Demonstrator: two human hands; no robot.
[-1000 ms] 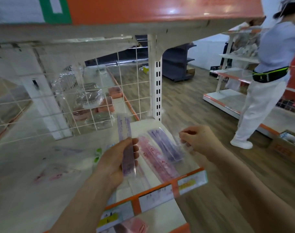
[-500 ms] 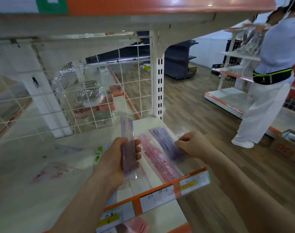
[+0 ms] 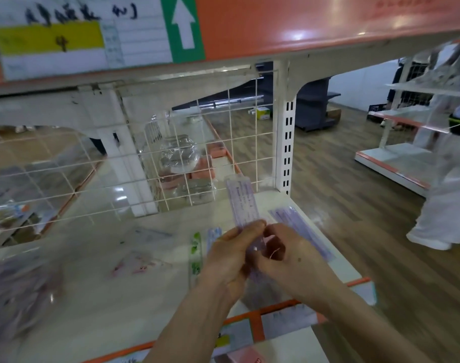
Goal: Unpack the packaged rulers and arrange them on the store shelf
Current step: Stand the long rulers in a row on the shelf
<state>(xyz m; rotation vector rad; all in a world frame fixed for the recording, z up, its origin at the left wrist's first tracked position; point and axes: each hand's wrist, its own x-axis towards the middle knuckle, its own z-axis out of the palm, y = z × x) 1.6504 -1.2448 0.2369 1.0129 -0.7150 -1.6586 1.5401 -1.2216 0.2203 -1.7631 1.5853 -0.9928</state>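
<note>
I hold a purple ruler in clear wrap [image 3: 243, 201] upright above the white shelf [image 3: 98, 271]. My left hand [image 3: 227, 254] grips its lower part, thumb and fingers curled round it. Against the same lower end my right hand [image 3: 289, 260] pinches the ruler or its wrap. Another purple ruler [image 3: 301, 233] lies flat on the shelf to the right of my hands. A green-patterned ruler [image 3: 195, 254] and a pale blue one [image 3: 213, 235] lie just left of my left hand. The pink ruler seen earlier is hidden behind my hands.
A white wire grid [image 3: 187, 163] backs the shelf, with plastic-wrapped goods [image 3: 179, 153] behind it. An upper shelf with an orange front [image 3: 302, 24] hangs overhead. Blurred packets [image 3: 16, 289] lie at the left. A person in white [image 3: 449, 179] stands at the right on the wooden floor.
My right hand left the rulers lying on the shelf and came over to the held ruler's lower end. The camera tilted upward and closer to the shelf.
</note>
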